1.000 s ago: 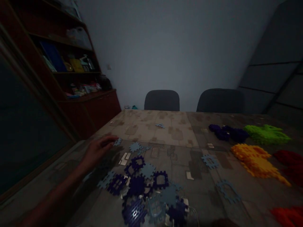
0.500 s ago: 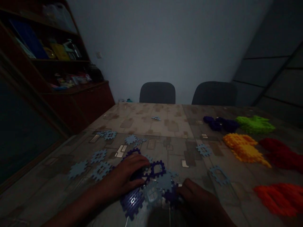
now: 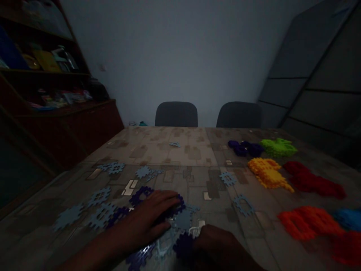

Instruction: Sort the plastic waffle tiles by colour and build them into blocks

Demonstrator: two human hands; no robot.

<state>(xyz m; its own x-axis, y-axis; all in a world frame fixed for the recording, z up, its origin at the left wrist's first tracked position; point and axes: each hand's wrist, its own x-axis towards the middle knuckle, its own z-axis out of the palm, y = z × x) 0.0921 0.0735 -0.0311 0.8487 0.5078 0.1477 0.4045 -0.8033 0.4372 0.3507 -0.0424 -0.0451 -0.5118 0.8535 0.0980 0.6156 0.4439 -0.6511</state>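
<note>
My left hand (image 3: 150, 216) lies over purple interlocking plastic tiles (image 3: 142, 195), fingers stretched out and the thumb held apart; what is under the palm is hidden. My right hand (image 3: 217, 242) is closed, its fingertips on a dark purple toothed tile (image 3: 184, 244) near the front of the table. Between the hands sit a light grey-blue tile (image 3: 182, 219) and a pale window tile (image 3: 164, 246). A shiny purple brick-patterned tile (image 3: 141, 256) shows partly below my left wrist.
Loose grey-blue tiles lie at left (image 3: 69, 216), with a frame-shaped tile (image 3: 243, 205) at right. Sorted piles stand along the right: purple (image 3: 245, 148), green (image 3: 278, 147), yellow (image 3: 267, 173), red (image 3: 313, 180), orange (image 3: 310, 222) and blue (image 3: 349, 218). Two chairs (image 3: 176, 114) stand behind the table.
The view has turned right, bringing the blue pile into sight. My right hand has brought the purple toothed tile lower and closer to me. My left hand stays over the purple tiles.
</note>
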